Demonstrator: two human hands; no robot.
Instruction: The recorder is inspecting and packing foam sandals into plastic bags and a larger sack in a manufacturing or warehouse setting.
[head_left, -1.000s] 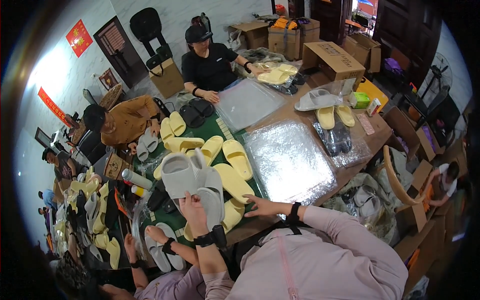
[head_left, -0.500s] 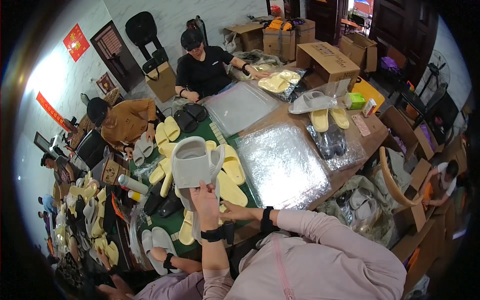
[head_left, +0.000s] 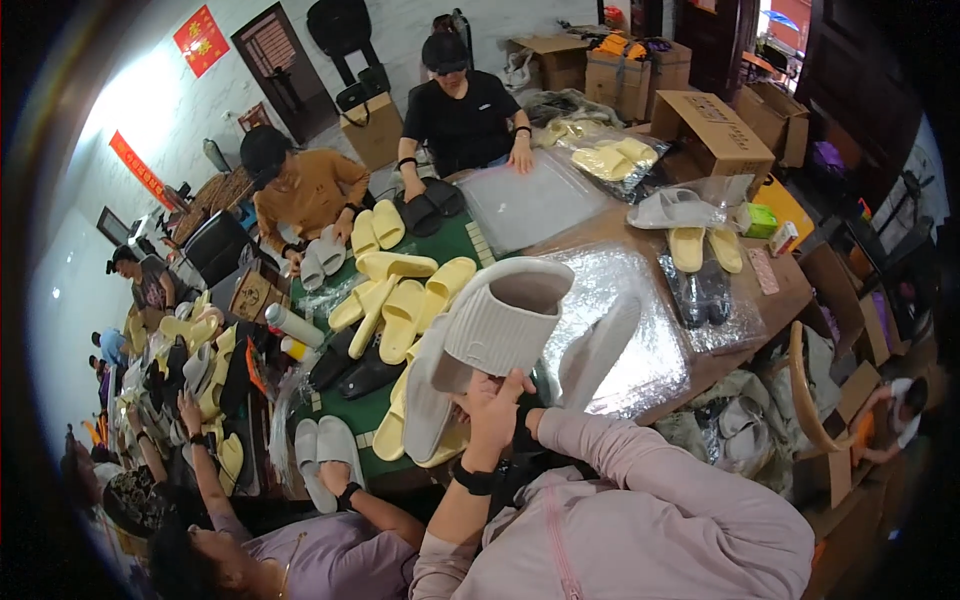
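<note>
My left hand (head_left: 492, 412) is closed on a light grey slipper (head_left: 505, 325), raised over the near side of the table with its ribbed strap and wide foot opening turned up. My right hand is mostly hidden behind the left hand and the slipper; only its banded wrist shows clearly, so its grip cannot be made out. A second grey slipper (head_left: 598, 352) is tilted up just right of the first; what supports it is hidden. Several pale yellow slippers (head_left: 402, 318) lie on the green tabletop beyond, and black slippers (head_left: 372, 374) are among them.
Clear plastic bags (head_left: 620, 300) cover the table's middle. Bagged slippers (head_left: 680, 208) and a carton (head_left: 712, 135) stand at the far right. Across the table, one person (head_left: 460, 110) touches black slippers and another (head_left: 310, 195) handles grey ones. A co-worker (head_left: 300, 540) sits close on my left.
The grey slipper has turned and come nearer, showing its foot opening, and the second one now shows at its right. The view has shifted. The person in black has drawn a hand back from the bagged yellow slippers.
</note>
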